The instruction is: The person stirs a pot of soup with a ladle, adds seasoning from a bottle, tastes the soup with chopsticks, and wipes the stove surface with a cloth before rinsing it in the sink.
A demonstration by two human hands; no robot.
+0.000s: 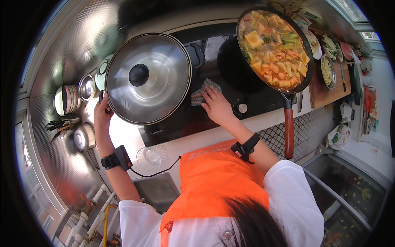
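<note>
A wide pot under a domed metal lid [166, 98] with a black knob [138, 75] sits at the left of the black cooktop [185, 120]. My left hand [102, 115] grips the pot's black side handle [101, 97]. On the glass to the right of the pot, my right hand [217, 106] presses a patterned grey dishcloth [197, 96] under its fingers. Beyond that hand stands a frying pan [285, 89] full of simmering stew with tofu, sausage pieces and greens. Its reddish-brown handle [288, 129] juts toward me over the counter edge.
Stacked bowls [63, 100], a steel bowl [86, 87] and a small saucepan [83, 137] line the left wall. A clear glass bowl [148, 158] stands before the sink [157, 188]. Rightward lies a wooden cutting board [324, 95] with a bowl of sprouts [327, 71] and a knife [343, 75].
</note>
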